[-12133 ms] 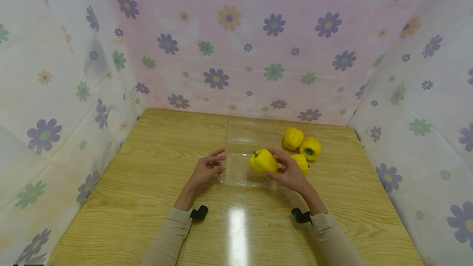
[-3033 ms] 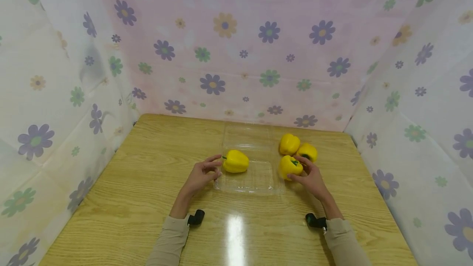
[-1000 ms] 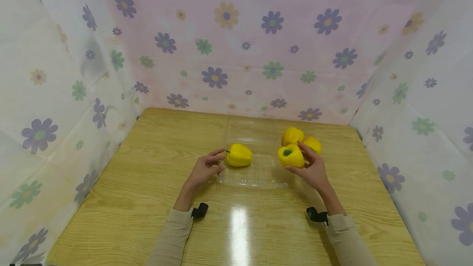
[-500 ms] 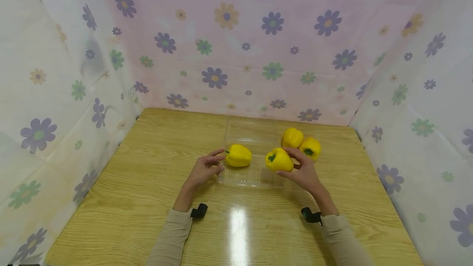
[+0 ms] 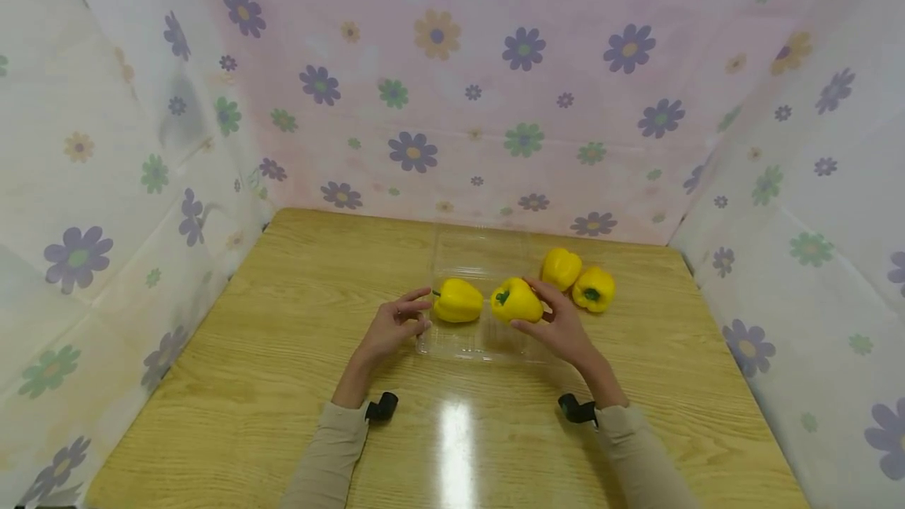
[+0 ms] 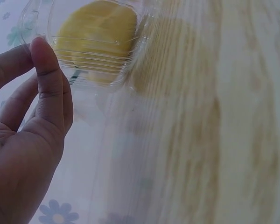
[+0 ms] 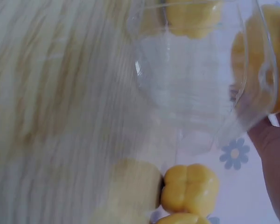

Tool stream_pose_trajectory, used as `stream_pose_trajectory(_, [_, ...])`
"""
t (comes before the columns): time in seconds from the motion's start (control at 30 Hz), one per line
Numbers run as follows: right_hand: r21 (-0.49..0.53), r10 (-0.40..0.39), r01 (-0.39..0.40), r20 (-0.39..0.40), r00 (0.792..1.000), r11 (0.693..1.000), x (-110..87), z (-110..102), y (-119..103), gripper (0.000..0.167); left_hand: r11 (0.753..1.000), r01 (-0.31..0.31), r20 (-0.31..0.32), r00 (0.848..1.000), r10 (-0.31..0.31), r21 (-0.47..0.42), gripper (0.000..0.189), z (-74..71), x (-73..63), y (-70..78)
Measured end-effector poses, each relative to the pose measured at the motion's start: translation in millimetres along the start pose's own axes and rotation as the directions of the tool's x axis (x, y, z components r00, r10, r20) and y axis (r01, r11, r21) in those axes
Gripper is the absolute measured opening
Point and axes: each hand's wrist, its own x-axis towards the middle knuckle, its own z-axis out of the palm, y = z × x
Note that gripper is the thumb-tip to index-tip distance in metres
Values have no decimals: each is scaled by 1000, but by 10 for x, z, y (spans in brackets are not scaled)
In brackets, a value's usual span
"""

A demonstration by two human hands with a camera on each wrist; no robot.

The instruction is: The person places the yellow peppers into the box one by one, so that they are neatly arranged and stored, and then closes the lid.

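Observation:
A clear plastic clamshell container lies unfolded on the table, its lid half toward the back wall. My left hand pinches its left rim between thumb and fingers, as the left wrist view shows. Inside the left part of the tray rests a yellow bell pepper, green stem to the left. My right hand grips a second yellow bell pepper from its right side. In the right wrist view this held pepper is above the container's rim, with its stem hidden.
Two more yellow bell peppers sit side by side on the wooden table, right of the lid. Flower-patterned cloth walls the back and both sides. Black wrist cameras sit at both cuffs.
Twelve seconds ago the right hand held the pepper now in the tray. Since then it took another from the table's right and carried it left over the tray. The left hand stayed.

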Motion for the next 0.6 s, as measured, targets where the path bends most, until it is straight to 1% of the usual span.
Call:
stream_pose_trajectory(0.1, [-38, 10, -8, 37, 999, 999, 35, 44, -22, 76, 1000, -2, 3, 1000, 2, -4, 34, 2, 0, 5])
stream_pose_trajectory(0.2, [-61, -7, 11, 67, 998, 998, 65, 82, -44, 76, 1000, -8, 9, 1000, 8, -11, 34, 0, 10, -2])
stream_pose_trajectory(0.27, [-68, -9, 14, 75, 997, 998, 76, 99, -110, 75, 1000, -10, 11, 1000, 10, -15, 34, 1, 12, -2])
stream_pose_trajectory(0.47, [-43, 14, -11, 56, 998, 999, 86, 117, -346, 73, 1000, -12, 12, 1000, 12, -24, 34, -3, 12, -11])
stream_pose_trajectory(0.6, [-20, 8, -7, 45, 999, 1000, 97, 135, -334, 71, 1000, -11, 7, 1000, 11, -21, 33, -11, -2, -14])
